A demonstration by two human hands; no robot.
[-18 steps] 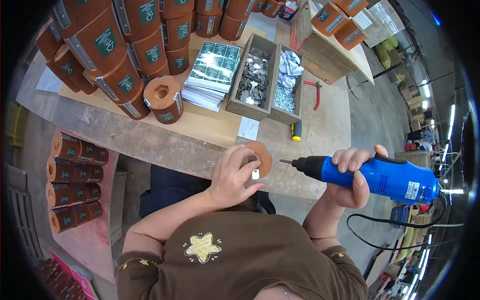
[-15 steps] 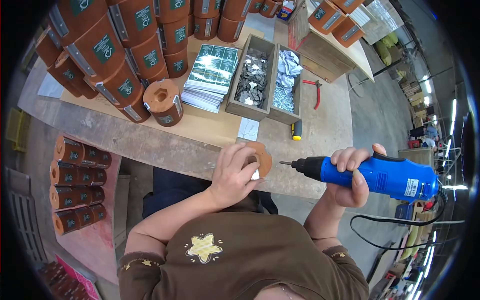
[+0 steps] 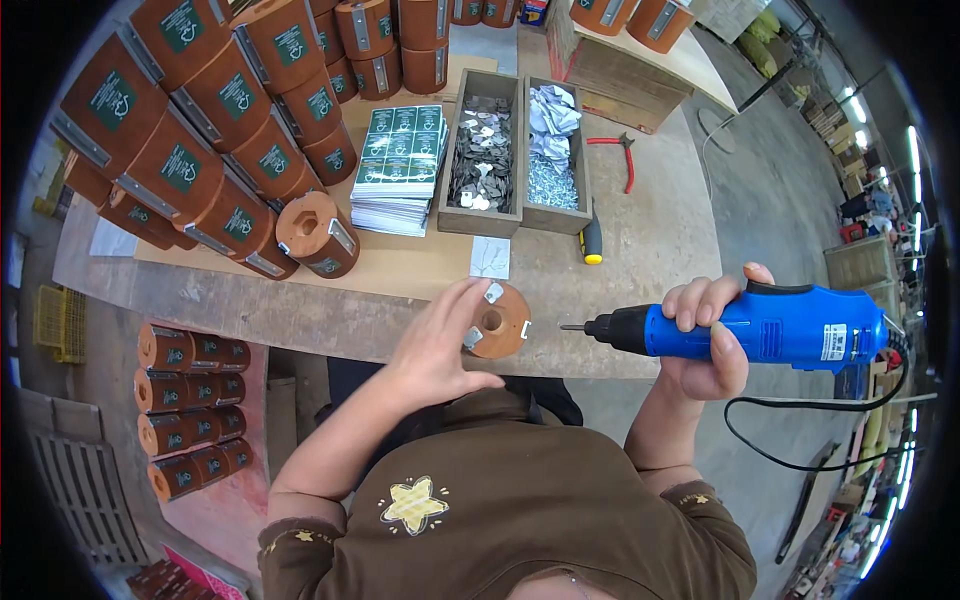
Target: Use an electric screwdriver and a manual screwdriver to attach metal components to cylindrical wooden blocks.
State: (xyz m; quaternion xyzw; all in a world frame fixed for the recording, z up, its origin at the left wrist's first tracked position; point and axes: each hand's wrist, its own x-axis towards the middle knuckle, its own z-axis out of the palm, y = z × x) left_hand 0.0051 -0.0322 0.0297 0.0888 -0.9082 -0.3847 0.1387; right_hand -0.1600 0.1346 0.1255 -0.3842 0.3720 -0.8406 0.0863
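A round brown block stands near the front edge of the bench, its face up with a hole in the middle. Small pale metal pieces sit at its rim. My left hand is open at the block's left side, thumb spread wide, fingertips at the rim; whether they touch it I cannot tell. Raised to the right, my right hand is closed around a blue electric screwdriver. Its thin bit points left toward the block, with a gap between them.
Stacked brown cylinders with green labels fill the back left. Beside them lie a pile of label sheets and a wooden box of small metal parts. Red-handled pliers and a yellow-tipped handle lie right. More cylinders rest on a lower surface.
My left hand has let go of the block and opened, drawing off to the left. The block's face and metal pieces now show. My right hand still holds the screwdriver; the view has shifted slightly.
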